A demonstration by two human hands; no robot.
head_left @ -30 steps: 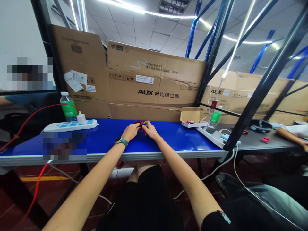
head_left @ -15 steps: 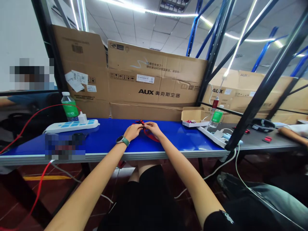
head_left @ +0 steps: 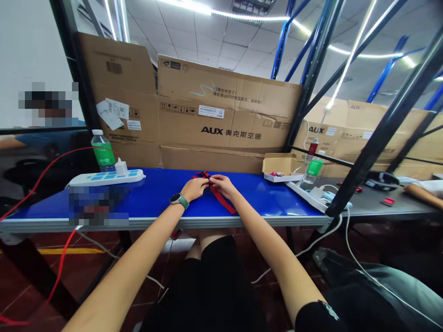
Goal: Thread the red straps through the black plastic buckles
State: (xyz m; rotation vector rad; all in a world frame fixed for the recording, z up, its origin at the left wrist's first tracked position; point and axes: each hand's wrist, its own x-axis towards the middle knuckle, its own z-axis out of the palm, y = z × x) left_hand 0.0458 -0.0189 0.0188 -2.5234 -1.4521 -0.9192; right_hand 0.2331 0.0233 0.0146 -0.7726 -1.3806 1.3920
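Both of my hands meet over the middle of the blue table (head_left: 145, 203). My left hand (head_left: 195, 188), with a watch on its wrist, pinches one end of a red ribbon strip (head_left: 224, 201). My right hand (head_left: 223, 184) pinches the same ribbon just beside it. The ribbon's free tail runs flat on the table toward the front edge, along my right forearm. A small dark red piece (head_left: 202, 175) lies on the table just behind my fingers.
A white power strip (head_left: 105, 178) and a green-labelled bottle (head_left: 103, 152) stand at the back left. A small open cardboard box (head_left: 281, 168) sits at the back right, beside another bottle (head_left: 313, 167). Cardboard cartons (head_left: 224, 120) wall the back. Another person's arm (head_left: 420, 193) rests on the grey table at right.
The red ribbon has been drawn out: earlier it was a small bunch between my fingers, now a long tail lies across the table toward the front edge. My hands stayed together.
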